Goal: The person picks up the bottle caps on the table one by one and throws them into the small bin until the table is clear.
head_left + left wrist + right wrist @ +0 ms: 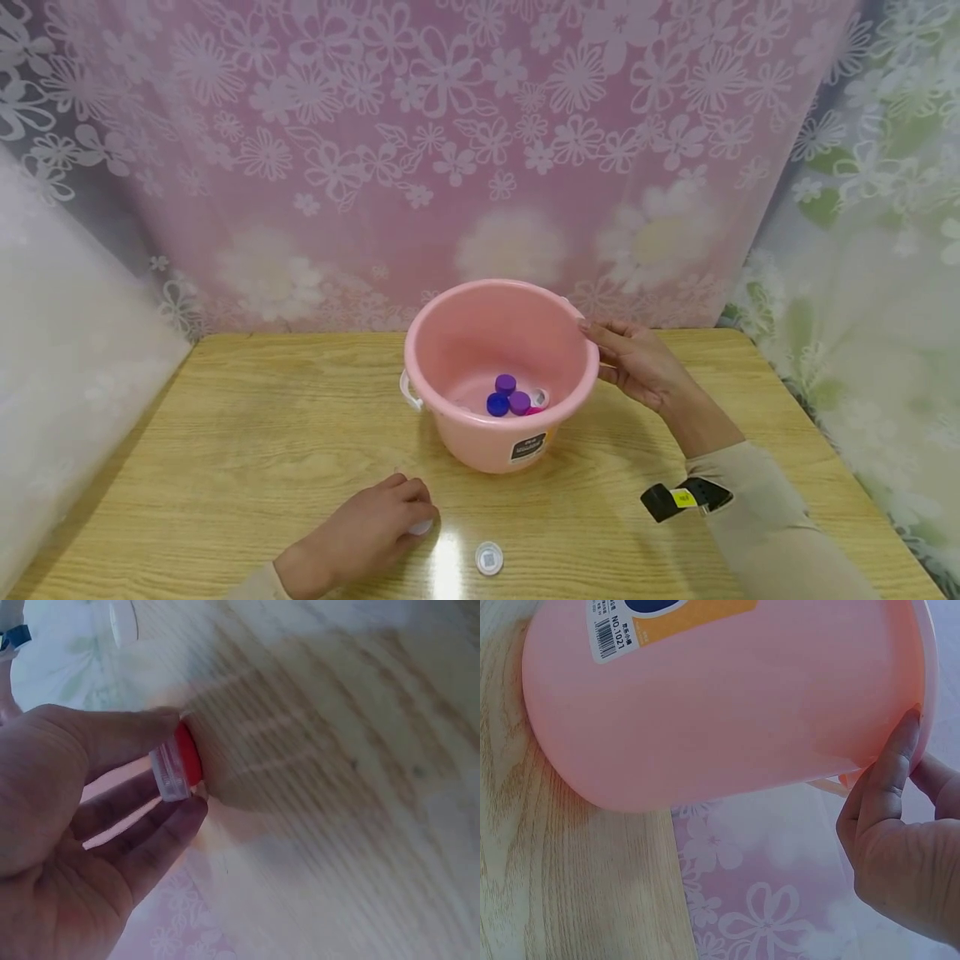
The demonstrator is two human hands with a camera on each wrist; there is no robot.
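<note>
A pink bucket [457, 446] stands on the wooden table, with several bottle caps inside, among them a blue cap [497, 405] and a purple cap [506, 384]. My right hand [637, 362] holds its rim at the right side, thumb over the edge and fingers on the outer wall, as the right wrist view shows at the bucket wall [720, 712]. In front of the bucket, my left hand [378, 525] pinches a cap [174, 765] between thumb and fingers, close to the tabletop. That cap has a red part and a clear ribbed part in the left wrist view.
A white cap [489, 558] lies on the table [262, 433], right of my left hand. The bucket's white handle [408, 390] hangs at its left. Flowered curtains [450, 167] border the table behind and at the sides. A black strap [686, 498] circles the right sleeve.
</note>
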